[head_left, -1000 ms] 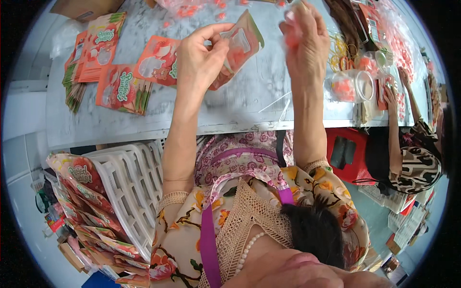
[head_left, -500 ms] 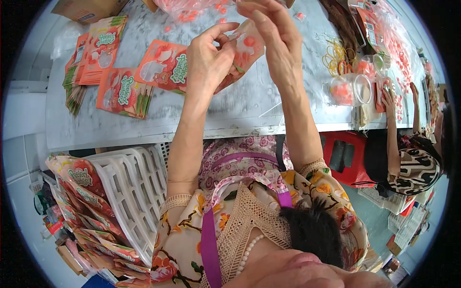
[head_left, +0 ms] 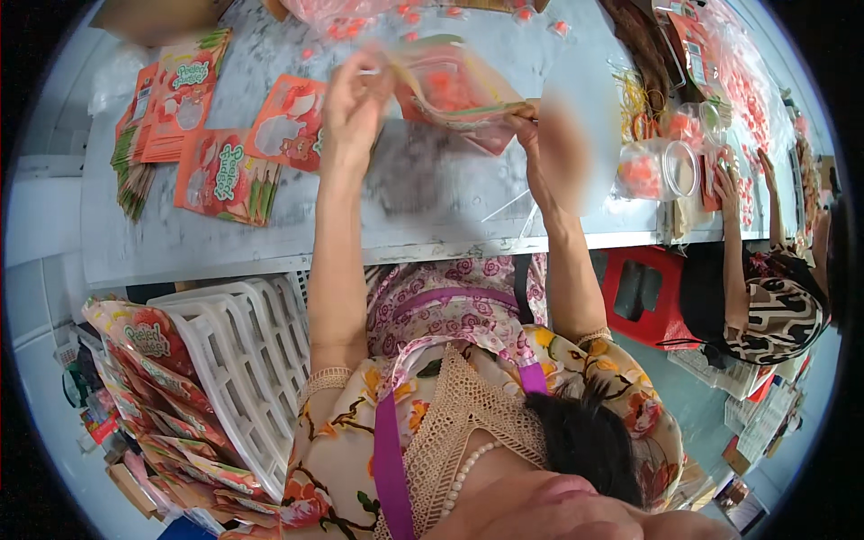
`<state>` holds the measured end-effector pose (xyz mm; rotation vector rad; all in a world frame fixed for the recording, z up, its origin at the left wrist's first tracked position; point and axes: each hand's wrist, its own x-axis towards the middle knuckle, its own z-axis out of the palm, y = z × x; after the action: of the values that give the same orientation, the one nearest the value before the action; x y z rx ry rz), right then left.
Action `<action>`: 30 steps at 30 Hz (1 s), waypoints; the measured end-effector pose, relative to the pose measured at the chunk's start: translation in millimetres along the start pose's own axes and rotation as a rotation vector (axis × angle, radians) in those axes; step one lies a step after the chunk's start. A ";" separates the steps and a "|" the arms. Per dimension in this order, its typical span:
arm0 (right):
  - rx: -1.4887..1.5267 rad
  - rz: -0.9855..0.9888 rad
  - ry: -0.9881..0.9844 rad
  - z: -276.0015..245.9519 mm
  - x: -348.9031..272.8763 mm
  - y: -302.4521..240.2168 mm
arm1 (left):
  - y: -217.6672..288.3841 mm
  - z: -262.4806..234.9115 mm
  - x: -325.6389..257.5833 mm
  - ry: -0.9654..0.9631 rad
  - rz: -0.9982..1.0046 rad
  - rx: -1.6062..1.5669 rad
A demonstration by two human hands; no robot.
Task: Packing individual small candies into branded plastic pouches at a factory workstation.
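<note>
Above the table, a red and pink printed pouch (head_left: 481, 130) is stretched between my hands, its mouth spread and a pinkish-red inside showing. My right hand (head_left: 558, 148), partly smeared by motion, pinches the pouch's right edge between thumb and finger. At the opposite edge my left hand (head_left: 353, 112) has its fingers closed on the rim, their tips blurred. Just left of that hand lies a flat red pouch (head_left: 288, 121) with a clear window, partly covered by the wrist. More pouches (head_left: 220, 175) are stacked beyond it.
Small red wrapped pieces (head_left: 411, 18) lie scattered at the table's far side. Right of me stand a clear jar (head_left: 652, 168) of red pieces and yellow rubber bands (head_left: 634, 103). A white crate (head_left: 243, 360) with filled pouches (head_left: 148, 360) is at my left. A co-worker's hand (head_left: 727, 184) works at far right.
My hands have moved apart, the right one lower and outward, the left a little leftward. Between them the pouch has turned, and its mouth now gapes.
</note>
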<state>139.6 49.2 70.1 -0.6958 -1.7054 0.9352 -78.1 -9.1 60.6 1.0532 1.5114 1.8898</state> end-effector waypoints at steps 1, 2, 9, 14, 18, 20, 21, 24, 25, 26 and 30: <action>0.000 -0.004 -0.002 -2.5 1.3 1.4 | -13.1 -4.6 3.7 -0.073 0.006 0.143; 0.011 0.020 0.016 -5.5 2.5 4.5 | -13.8 0.7 2.0 -0.075 0.008 0.141; 0.016 0.003 0.030 18.2 6.3 -9.5 | -15.8 47.9 -27.8 -0.067 0.005 -0.225; 0.235 0.158 0.137 -9.1 19.4 11.8 | -12.2 35.5 -25.0 0.152 0.026 -0.308; 0.124 0.108 0.024 16.8 7.3 0.7 | 3.3 63.5 -41.3 0.051 0.111 -0.361; 0.254 0.171 0.030 -5.5 15.6 15.0 | -5.7 42.6 -39.5 0.122 -0.034 -0.246; 0.350 0.198 0.046 -21.4 23.4 20.4 | -10.7 32.5 -36.1 0.124 -0.036 -0.245; 0.419 0.233 0.066 -20.4 18.6 22.5 | -6.9 23.8 -30.5 0.037 -0.028 -0.434; 0.475 0.218 0.099 -21.1 17.1 21.5 | 0.0 22.9 -31.8 0.040 -0.034 -0.434; 0.492 0.210 0.085 -23.7 16.6 27.0 | 17.4 22.8 -32.7 -0.118 -0.072 -0.360; 0.458 0.196 -0.032 -12.8 12.2 13.1 | 25.3 14.4 -31.5 -0.480 -0.010 -0.268</action>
<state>148.3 69.3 67.3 -0.5457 -1.3916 1.4229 -46.0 -31.8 77.9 1.2524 0.9627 1.6207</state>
